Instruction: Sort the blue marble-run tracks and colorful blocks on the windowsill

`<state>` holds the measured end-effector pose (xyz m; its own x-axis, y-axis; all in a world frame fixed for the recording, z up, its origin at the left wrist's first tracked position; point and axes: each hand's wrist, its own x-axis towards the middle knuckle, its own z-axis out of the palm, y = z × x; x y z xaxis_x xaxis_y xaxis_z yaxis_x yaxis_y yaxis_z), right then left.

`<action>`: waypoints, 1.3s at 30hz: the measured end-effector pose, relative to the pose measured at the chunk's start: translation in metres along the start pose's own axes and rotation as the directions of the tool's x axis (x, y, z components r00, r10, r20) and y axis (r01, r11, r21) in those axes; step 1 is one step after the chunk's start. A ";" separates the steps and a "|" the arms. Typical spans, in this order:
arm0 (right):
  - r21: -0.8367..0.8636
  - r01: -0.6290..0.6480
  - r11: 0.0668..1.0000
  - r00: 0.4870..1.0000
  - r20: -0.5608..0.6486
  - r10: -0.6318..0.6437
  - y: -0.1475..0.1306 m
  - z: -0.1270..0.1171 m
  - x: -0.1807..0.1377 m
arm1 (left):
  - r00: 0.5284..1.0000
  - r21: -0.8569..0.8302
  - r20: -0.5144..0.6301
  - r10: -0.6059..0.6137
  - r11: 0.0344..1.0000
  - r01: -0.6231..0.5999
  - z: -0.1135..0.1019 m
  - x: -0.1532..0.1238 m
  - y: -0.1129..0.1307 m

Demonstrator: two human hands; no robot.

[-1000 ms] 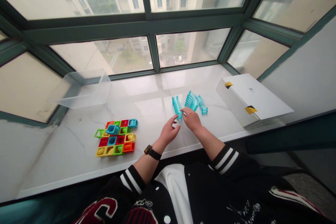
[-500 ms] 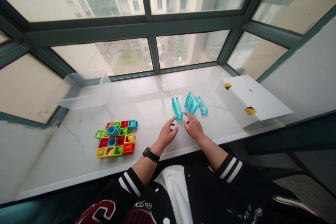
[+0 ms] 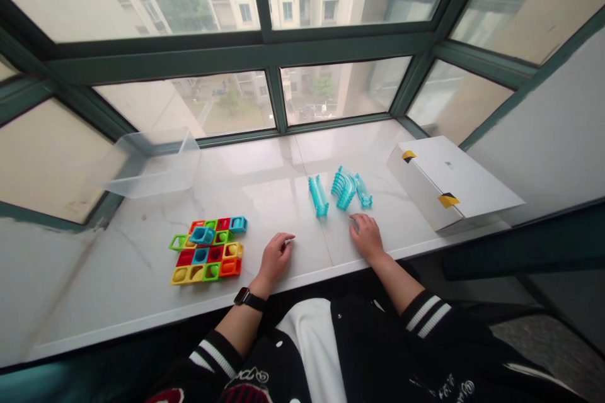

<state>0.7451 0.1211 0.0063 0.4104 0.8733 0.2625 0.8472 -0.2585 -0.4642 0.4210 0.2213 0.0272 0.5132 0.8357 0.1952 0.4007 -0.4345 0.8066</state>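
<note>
My left hand [image 3: 275, 257] rests on the white marble sill [image 3: 265, 189] with its fingers curled loosely and nothing in them. My right hand [image 3: 366, 234] lies flat on the sill, fingers stretched out, just below the turquoise track pieces. A straight ribbed turquoise piece [image 3: 318, 195] lies apart from a curved stack [image 3: 343, 187] and another straight piece [image 3: 363, 191]. Neither hand touches them. A flat cluster of coloured square blocks [image 3: 208, 249] sits left of my left hand.
A clear plastic bin [image 3: 151, 160] stands at the back left by the window. A white cardboard box [image 3: 449, 182] with yellow-black tape lies at the right end of the sill. Window frames run behind.
Both hands have let go of the straight turquoise piece and drawn back toward me, moving apart. The piece now lies alone on the sill.
</note>
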 end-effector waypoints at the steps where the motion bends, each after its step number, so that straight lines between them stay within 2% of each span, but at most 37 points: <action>1: -0.017 0.003 1.000 1.000 0.006 -0.003 -0.001 0.001 0.002 | 1.000 0.008 0.006 0.016 1.000 -0.016 0.001 0.000 0.001; 5: -0.082 0.006 0.997 1.000 0.024 -0.004 -0.009 0.008 0.010 | 0.997 0.045 0.036 0.063 0.997 -0.064 0.004 0.001 0.004; 15: -0.107 0.039 0.993 0.999 0.009 -0.038 -0.015 0.017 0.020 | 0.998 0.053 0.045 0.045 0.997 -0.048 0.003 0.002 0.004; 26: -0.113 0.029 0.993 0.999 0.036 -0.025 -0.018 0.016 0.021 | 0.997 0.061 0.048 0.053 0.997 -0.056 0.001 0.002 0.007; 39: -0.217 0.040 0.975 0.998 0.062 -0.028 -0.020 0.017 0.022 | 0.996 0.044 0.035 0.086 0.995 -0.087 0.005 0.002 0.001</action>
<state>0.7313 0.1532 0.0068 0.3651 0.9039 0.2227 0.9161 -0.3062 -0.2589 0.4260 0.2207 0.0255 0.5716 0.7834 0.2442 0.3877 -0.5201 0.7610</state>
